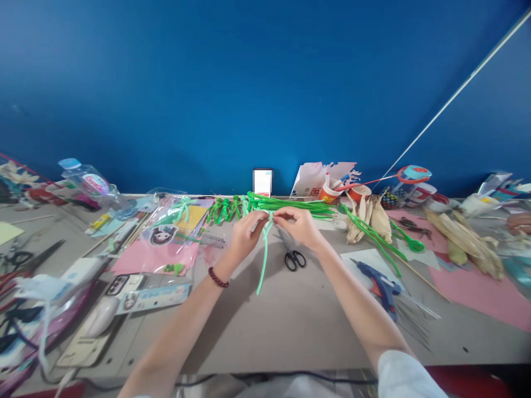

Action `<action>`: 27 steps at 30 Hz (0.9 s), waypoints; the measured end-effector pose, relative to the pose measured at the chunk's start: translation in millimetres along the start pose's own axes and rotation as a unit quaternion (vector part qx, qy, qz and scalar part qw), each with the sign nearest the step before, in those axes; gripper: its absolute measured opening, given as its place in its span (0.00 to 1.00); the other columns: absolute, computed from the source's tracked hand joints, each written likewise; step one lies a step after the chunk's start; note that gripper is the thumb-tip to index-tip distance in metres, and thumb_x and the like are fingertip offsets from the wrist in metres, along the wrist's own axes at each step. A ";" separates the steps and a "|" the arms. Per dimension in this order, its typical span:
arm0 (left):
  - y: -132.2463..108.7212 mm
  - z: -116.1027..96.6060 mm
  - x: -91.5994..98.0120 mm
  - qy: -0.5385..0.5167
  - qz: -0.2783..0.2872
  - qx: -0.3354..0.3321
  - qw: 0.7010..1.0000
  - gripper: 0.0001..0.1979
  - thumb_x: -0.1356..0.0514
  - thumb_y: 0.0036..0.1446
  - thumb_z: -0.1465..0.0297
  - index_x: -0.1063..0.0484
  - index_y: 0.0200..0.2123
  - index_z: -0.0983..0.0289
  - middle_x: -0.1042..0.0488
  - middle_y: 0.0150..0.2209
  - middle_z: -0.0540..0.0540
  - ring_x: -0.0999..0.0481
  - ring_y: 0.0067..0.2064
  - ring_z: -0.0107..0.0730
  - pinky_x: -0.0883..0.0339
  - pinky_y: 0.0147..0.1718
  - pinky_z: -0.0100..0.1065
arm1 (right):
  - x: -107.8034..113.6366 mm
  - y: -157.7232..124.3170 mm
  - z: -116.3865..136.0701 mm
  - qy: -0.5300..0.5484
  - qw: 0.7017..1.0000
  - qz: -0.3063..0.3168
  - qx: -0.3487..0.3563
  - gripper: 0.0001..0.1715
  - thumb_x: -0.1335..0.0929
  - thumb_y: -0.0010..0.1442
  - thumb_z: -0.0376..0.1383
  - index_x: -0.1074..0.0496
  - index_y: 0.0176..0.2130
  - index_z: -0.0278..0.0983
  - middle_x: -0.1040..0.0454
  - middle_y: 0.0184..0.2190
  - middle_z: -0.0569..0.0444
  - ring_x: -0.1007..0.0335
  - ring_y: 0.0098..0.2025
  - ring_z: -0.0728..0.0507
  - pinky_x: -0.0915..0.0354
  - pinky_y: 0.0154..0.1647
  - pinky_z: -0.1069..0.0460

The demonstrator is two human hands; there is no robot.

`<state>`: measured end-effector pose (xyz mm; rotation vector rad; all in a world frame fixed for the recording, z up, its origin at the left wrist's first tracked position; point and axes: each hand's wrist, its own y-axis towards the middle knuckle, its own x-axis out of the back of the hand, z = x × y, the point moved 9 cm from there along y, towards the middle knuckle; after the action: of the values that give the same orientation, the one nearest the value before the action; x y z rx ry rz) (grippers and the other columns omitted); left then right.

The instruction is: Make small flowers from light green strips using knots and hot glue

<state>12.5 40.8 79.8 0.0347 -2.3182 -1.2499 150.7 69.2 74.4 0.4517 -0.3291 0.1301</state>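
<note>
Between my two hands hangs a light green pipe cleaner [263, 265], its long end pointing down over the table. My left hand [248, 229] pinches it near the top from the left. From the other side, my right hand [297, 224] has its fingertips closed on the same upper part, where the strands cross; the exact grip is partly hidden by the fingers. Just below my right hand lie black-handled scissors [294, 260]. Behind the hands, a bundle of green pipe cleaners [298, 205] lies beside several small twisted green figures [226, 210].
A blue glue gun [381, 284] rests at right, near dried corn husks [468, 243] and pink paper [485, 293]. Left are a clear plastic bag [170, 237], a plastic bottle [93, 182] and a white mouse [102, 316]. A lit phone [263, 181] stands against the blue wall.
</note>
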 end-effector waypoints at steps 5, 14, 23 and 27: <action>2.7 -6.6 6.9 0.012 -0.024 -0.018 0.999 0.05 0.44 0.59 0.74 0.29 0.35 0.63 0.25 0.36 0.56 0.27 0.40 0.32 0.31 0.40 0.36 | -0.4 -2.4 14.6 -0.063 0.996 -0.017 0.066 0.07 0.33 0.55 0.36 0.26 0.30 0.37 0.24 0.27 0.53 0.28 0.29 0.45 0.33 0.33 0.52; -2.1 -16.3 9.7 0.058 -0.069 -0.018 0.996 0.04 0.43 0.57 0.76 0.29 0.33 0.63 0.26 0.33 0.55 0.27 0.37 0.32 0.31 0.37 0.35 | -6.5 -11.1 31.5 -0.110 0.981 -0.061 0.148 0.07 0.36 0.54 0.30 0.32 0.26 0.38 0.30 0.25 0.56 0.34 0.28 0.48 0.36 0.32 0.53; 5.7 -5.2 9.7 -0.023 -0.033 0.040 0.998 0.04 0.44 0.59 0.72 0.29 0.36 0.63 0.26 0.34 0.55 0.27 0.38 0.32 0.31 0.38 0.36 | -4.2 -7.8 27.2 -0.088 0.984 -0.069 0.137 0.05 0.36 0.58 0.34 0.29 0.32 0.39 0.27 0.29 0.54 0.31 0.29 0.47 0.33 0.34 0.52; 5.6 -7.5 12.7 -0.017 -0.046 0.024 0.999 0.04 0.43 0.59 0.70 0.29 0.37 0.62 0.26 0.35 0.55 0.27 0.39 0.33 0.31 0.39 0.37 | -2.0 -8.6 28.9 -0.085 0.981 -0.081 0.153 0.04 0.35 0.58 0.34 0.30 0.33 0.39 0.27 0.29 0.54 0.31 0.28 0.47 0.33 0.33 0.52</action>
<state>5.9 35.0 92.9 0.1388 -2.3999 -1.2486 142.3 48.5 94.8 0.7945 -0.4406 -0.0187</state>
